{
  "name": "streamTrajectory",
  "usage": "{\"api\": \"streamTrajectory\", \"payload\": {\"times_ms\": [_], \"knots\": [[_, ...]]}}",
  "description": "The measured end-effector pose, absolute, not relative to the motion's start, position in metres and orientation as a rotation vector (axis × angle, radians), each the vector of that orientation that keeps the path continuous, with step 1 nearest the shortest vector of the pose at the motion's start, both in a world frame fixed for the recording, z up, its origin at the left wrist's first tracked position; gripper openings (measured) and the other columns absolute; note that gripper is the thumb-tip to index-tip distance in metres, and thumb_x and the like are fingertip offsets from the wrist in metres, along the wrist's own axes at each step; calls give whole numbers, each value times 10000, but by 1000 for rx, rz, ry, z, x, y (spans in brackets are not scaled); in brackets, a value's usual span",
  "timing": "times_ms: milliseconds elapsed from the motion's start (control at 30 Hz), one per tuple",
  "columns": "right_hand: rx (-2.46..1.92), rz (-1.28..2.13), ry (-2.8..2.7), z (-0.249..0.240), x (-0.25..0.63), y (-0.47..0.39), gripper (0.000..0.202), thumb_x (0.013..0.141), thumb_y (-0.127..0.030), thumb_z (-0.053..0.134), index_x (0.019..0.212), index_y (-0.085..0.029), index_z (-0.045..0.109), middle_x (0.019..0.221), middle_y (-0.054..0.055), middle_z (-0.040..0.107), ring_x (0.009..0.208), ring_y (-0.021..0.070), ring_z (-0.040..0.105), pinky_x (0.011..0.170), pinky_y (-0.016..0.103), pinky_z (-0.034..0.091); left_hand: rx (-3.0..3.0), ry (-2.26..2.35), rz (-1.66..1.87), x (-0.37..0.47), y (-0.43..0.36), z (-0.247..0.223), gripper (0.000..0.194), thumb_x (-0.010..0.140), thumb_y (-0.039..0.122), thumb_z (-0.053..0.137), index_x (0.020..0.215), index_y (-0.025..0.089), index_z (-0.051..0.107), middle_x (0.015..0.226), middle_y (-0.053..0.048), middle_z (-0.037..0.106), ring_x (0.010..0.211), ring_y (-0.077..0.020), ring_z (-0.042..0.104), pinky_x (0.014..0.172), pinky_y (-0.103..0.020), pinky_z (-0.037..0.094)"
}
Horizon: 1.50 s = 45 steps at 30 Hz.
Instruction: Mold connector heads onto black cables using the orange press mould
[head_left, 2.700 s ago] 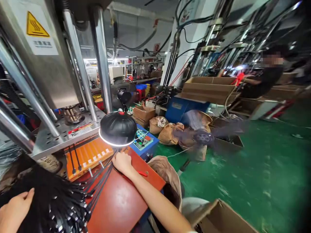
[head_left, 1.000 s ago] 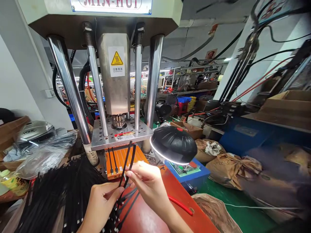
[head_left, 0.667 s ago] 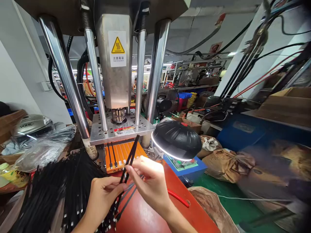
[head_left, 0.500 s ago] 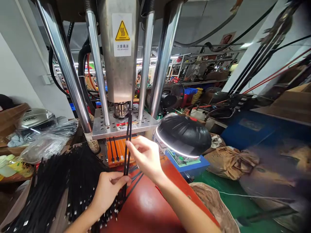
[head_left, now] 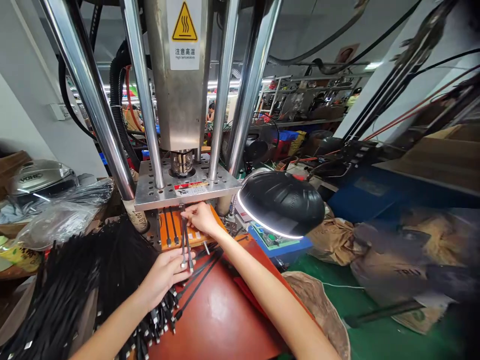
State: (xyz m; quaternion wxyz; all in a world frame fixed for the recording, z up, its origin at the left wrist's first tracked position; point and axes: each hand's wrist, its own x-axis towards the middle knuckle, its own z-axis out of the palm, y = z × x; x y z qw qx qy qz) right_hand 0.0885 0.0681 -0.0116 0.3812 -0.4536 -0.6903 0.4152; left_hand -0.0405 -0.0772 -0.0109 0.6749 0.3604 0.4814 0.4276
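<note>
Two flat black cables (head_left: 183,240) with metal plug ends hang between my hands. My right hand (head_left: 202,218) pinches them higher up, over the orange fixture (head_left: 163,244) beneath the press plate (head_left: 150,201). Lower down, my left hand (head_left: 165,277) holds the same cables near their plugs, which lie over its fingers. In the left part of the fixture, two more black cables (head_left: 170,225) lie side by side. The far ends of the held cables are hidden under the plate.
A big heap of black cables (head_left: 71,280) covers the left side of the red-brown table (head_left: 217,320). The press's steel column (head_left: 182,100) stands ahead, bearing a heat warning. To the right are a black ring-lit lamp (head_left: 281,205) and brown sacks (head_left: 343,240).
My right hand has moved forward and lower, bringing the cables from in front of the press to over the fixture. My left hand now supports the plug ends, its fingers more extended.
</note>
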Motion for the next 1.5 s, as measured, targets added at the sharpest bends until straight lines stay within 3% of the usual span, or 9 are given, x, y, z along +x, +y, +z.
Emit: {"api": "streamTrajectory", "payload": {"times_ms": [100,200,267,400,567,800,1033,1233,1500], "knots": [[-1193,982,-1757,-15,82,94,201,868,-206,608,693,-116,648,523,21,619,460,132,608,429,168,447,1016,1186,791,-48,-83,-10,378,865,397,576,1107,113,637,982,-149,711,751,-192,704,649,-270,562],[-1194,887,-1786,-16,77,109,180,876,-179,605,722,-105,658,538,33,631,478,155,626,489,203,491,1596,1356,804,-57,-81,-7,388,913,423,459,988,116,684,766,-99,699,486,-143,617,482,-258,502],[-1176,800,-1804,-14,77,110,151,880,-170,606,761,-105,670,561,41,646,524,174,645,580,239,522,2120,1424,972,-62,-72,-4,339,927,346,432,948,135,697,853,-109,699,687,-184,665,675,-322,553],[-1098,579,-1826,-8,91,82,113,894,-202,618,924,-118,687,880,109,714,823,213,680,820,300,504,2832,1398,819,-70,-49,-3,356,931,227,426,1239,135,580,1258,-126,606,1164,-256,556,1015,-444,437],[-812,428,-2174,-13,125,17,125,897,-296,644,941,-203,715,970,24,719,909,163,665,839,249,467,2956,1458,571,-72,-47,-11,403,943,259,418,1315,144,521,1337,-108,556,1211,-248,525,1030,-431,409],[-850,49,-2475,-17,138,-3,203,929,-375,604,1036,-233,703,1076,37,699,1014,185,627,1007,379,330,2738,1735,369,-46,-65,-8,541,909,419,453,1355,115,495,1394,-184,472,1247,-354,474,1039,-505,331],[-937,-29,-2530,-12,133,1,218,968,-319,535,1072,-214,696,1072,54,697,1075,205,596,1014,399,377,2715,1765,318,-43,-61,-11,662,887,470,483,1406,64,411,1452,-203,379,1339,-366,356,1100,-531,230],[-1051,13,-2489,-11,137,-14,472,966,-489,463,1328,-197,538,1323,57,555,1316,273,384,1073,486,327,2676,1759,373,-45,-52,-6,633,904,490,427,1426,133,389,1467,-148,376,1370,-341,317,1134,-572,94],[-1255,52,-2650,9,109,28,489,986,-286,279,1429,-121,405,1450,71,390,1350,290,333,1136,531,202,2475,2010,311,-39,9,7,561,965,464,251,1386,151,449,1439,-121,423,1392,-318,279,1118,-607,11]]}}
